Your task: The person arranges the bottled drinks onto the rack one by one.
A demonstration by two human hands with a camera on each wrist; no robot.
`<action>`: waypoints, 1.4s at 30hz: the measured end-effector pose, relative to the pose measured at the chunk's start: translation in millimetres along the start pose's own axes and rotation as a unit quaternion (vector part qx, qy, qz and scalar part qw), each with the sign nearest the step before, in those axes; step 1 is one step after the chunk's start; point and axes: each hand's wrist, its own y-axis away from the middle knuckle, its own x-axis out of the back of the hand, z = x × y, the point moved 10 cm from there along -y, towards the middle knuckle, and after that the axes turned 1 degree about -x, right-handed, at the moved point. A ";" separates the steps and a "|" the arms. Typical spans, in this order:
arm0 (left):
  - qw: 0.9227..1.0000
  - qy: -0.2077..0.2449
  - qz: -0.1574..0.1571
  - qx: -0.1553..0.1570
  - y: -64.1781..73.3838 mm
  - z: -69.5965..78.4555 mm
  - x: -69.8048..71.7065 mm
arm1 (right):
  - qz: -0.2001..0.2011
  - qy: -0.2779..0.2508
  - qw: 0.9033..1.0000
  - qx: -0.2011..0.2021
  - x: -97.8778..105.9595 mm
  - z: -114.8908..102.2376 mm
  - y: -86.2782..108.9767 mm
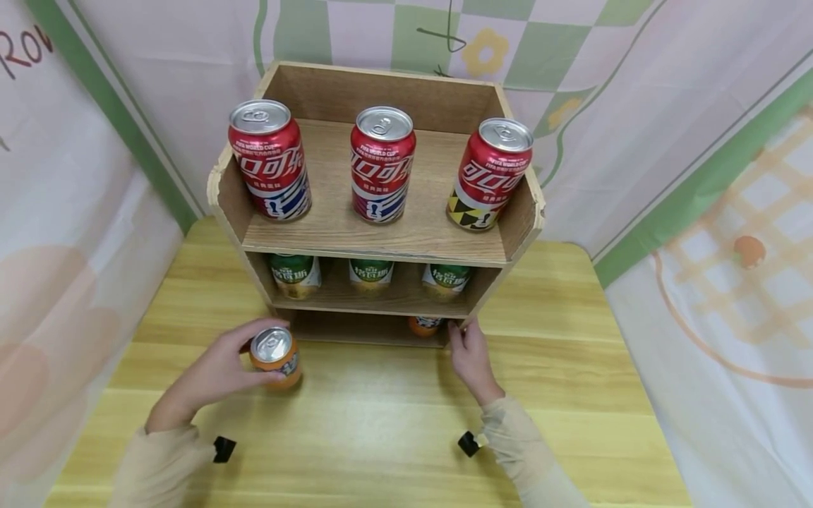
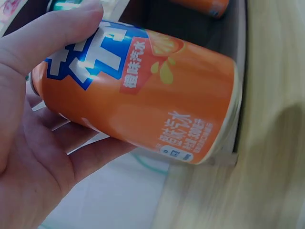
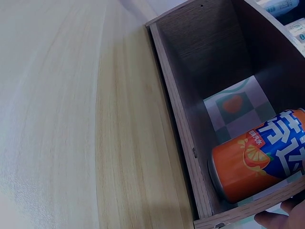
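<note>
My left hand [image 1: 219,370] grips an orange soda can [image 1: 275,358] between thumb and fingers, in front of the wooden shelf's lower left corner. In the left wrist view the can [image 2: 143,90] shows its blue-and-white lettering and a picture of orange fruit, and the thumb lies across its upper part. A second orange soda can [image 3: 259,157] stands inside the bottom compartment at the right end. Beside it my right hand [image 1: 473,360] holds the lower right side panel of the shelf [image 3: 257,205], fingers on the outer side; most of this hand is out of the right wrist view.
Three red cola cans stand on the shelf's top level, the middle one [image 1: 383,166] between the side ones. On the level below are three green-and-gold cans [image 1: 371,274]. The shelf stands on a wood-grain table [image 1: 368,437], with patterned cloth [image 1: 394,32] behind and at both sides.
</note>
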 end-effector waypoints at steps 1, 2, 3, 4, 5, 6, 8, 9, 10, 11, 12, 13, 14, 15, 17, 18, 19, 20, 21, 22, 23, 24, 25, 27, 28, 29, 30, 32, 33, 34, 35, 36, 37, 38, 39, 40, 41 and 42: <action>1.000 0.002 -0.003 0.001 -1.9 -0.4 -3.3 | 0.000 -0.001 1.000 0.001 0.0 -0.4 0.0; 1.000 0.003 -0.006 0.001 -3.8 -0.2 -6.2 | 0.000 -0.001 1.000 0.001 0.1 -0.7 -0.1; 1.000 0.005 -0.009 0.003 -5.8 -0.5 -9.2 | 0.000 -0.001 1.000 0.000 0.0 -0.9 0.0; 1.000 0.005 -0.012 0.005 -7.7 -0.5 -12.2 | 0.000 0.000 1.000 -0.001 0.0 -1.1 0.1; 1.000 0.006 -0.015 0.008 -9.5 -0.4 -14.8 | 0.000 0.000 1.000 -0.003 -0.1 -0.9 0.0; 1.000 0.007 -0.017 0.010 -11.2 -0.4 -17.7 | -0.001 0.001 1.000 -0.004 -0.1 -0.6 0.0; 1.000 0.013 -0.021 0.013 -14.6 0.4 -23.2 | 0.000 0.004 1.000 -0.005 0.1 0.3 -0.3; 0.999 0.016 -0.023 0.016 -16.3 0.2 -26.1 | 0.000 0.005 1.000 -0.006 0.1 0.6 -0.4; 0.999 0.018 -0.024 0.017 -17.9 0.6 -28.8 | 0.001 0.004 1.000 -0.007 -0.2 5.6 -1.3; 0.999 0.019 -0.025 0.017 -19.6 0.7 -31.5 | 0.003 0.002 1.000 -0.006 -0.5 10.9 -2.3; 0.999 0.020 -0.025 0.017 -21.2 0.7 -34.3 | 0.005 0.000 1.000 -0.005 -0.7 16.3 -3.2; 0.999 0.020 -0.025 0.016 -23.1 0.7 -37.0 | 0.007 -0.002 1.000 -0.005 -0.9 21.6 -4.2; 0.999 0.019 -0.025 0.014 -25.0 0.7 -39.6 | 0.009 -0.003 1.000 -0.005 -1.1 27.6 -5.3; 0.999 0.017 -0.024 0.013 -26.8 0.6 -42.0 | 0.010 -0.004 1.000 -0.005 -1.4 33.4 -6.1; 1.000 0.012 -0.020 0.008 -30.2 1.2 -45.8 | 0.012 -0.006 1.000 -0.003 -1.4 40.9 -7.2; 1.000 0.009 -0.019 0.005 -31.9 2.0 -47.6 | 0.013 -0.005 1.000 -0.002 -1.0 41.8 -7.3; 1.000 0.008 -0.017 0.002 -34.0 2.5 -49.3 | 0.013 -0.004 1.000 -0.001 -0.7 42.3 -7.3; 1.000 0.009 -0.016 0.000 -36.0 3.2 -51.1 | 0.014 -0.005 1.000 0.001 -0.4 42.6 -7.1; 1.000 0.009 -0.015 0.000 -38.0 3.3 -52.8 | 0.014 -0.007 1.000 0.003 -0.3 42.4 -6.8; 1.000 0.010 -0.015 -0.001 -40.1 3.7 -54.6 | 0.015 -0.007 1.000 0.005 0.0 41.7 -6.6; 1.000 0.014 -0.015 0.001 -42.1 3.3 -56.7 | 0.015 -0.007 1.000 0.007 0.2 41.1 -6.5; 1.000 0.014 -0.016 0.003 -43.9 3.0 -58.6 | 0.016 -0.006 1.000 0.008 0.4 40.7 -6.4; 1.000 0.016 -0.016 0.005 -45.8 2.7 -60.4 | 0.016 -0.005 1.000 0.008 0.4 40.4 -6.3; 1.000 0.015 -0.015 0.010 -48.7 2.3 -63.8 | 0.017 -0.003 1.000 0.008 0.5 40.2 -6.3; 1.000 0.016 -0.015 0.012 -50.0 2.0 -65.7 | 0.018 -0.002 1.000 0.007 0.5 40.4 -6.3; 1.000 0.016 -0.017 0.016 -51.0 1.2 -68.0 | 0.018 -0.001 1.000 0.007 0.5 40.4 -6.3; 0.999 0.017 -0.019 0.019 -52.1 0.8 -70.7 | 0.018 -0.001 1.000 0.006 0.5 40.7 -6.3; 0.999 0.021 -0.025 0.023 -53.8 -0.4 -76.5 | 0.018 -0.002 1.000 0.004 0.6 40.9 -6.3; 0.999 0.024 -0.026 0.023 -54.3 -0.5 -79.2 | 0.018 -0.003 1.000 0.004 0.6 41.0 -6.2; 0.999 0.029 -0.028 0.025 -54.9 -1.0 -81.7 | 0.017 -0.002 1.000 0.003 0.5 41.0 -6.3; 0.999 0.032 -0.028 0.025 -55.4 -1.5 -83.8 | 0.015 -0.002 1.000 0.003 0.4 40.9 -6.4; 0.999 0.033 -0.026 0.023 -56.2 -1.4 -85.2 | 0.015 -0.003 1.000 0.000 0.3 41.3 -6.6; 0.999 0.035 -0.024 0.025 -57.0 -2.1 -86.2 | 0.015 -0.003 1.000 0.000 0.3 41.5 -6.6; 0.999 0.032 -0.020 0.027 -58.0 -2.8 -87.0 | 0.014 -0.003 1.000 -0.002 0.3 41.9 -6.6; 0.999 0.032 -0.017 0.029 -59.1 -3.3 -87.6 | 0.014 -0.005 1.000 -0.003 0.1 42.2 -6.7; 0.999 0.029 -0.015 0.034 -60.4 -4.2 -88.2 | 0.014 -0.006 1.000 -0.004 0.2 42.7 -6.8; 0.999 0.024 -0.014 0.037 -61.8 -4.9 -88.8 | 0.015 -0.008 1.000 -0.005 0.2 43.1 -6.7; 0.999 0.019 -0.013 0.041 -63.2 -5.2 -89.5 | 0.016 -0.009 1.000 -0.007 0.3 43.7 -6.7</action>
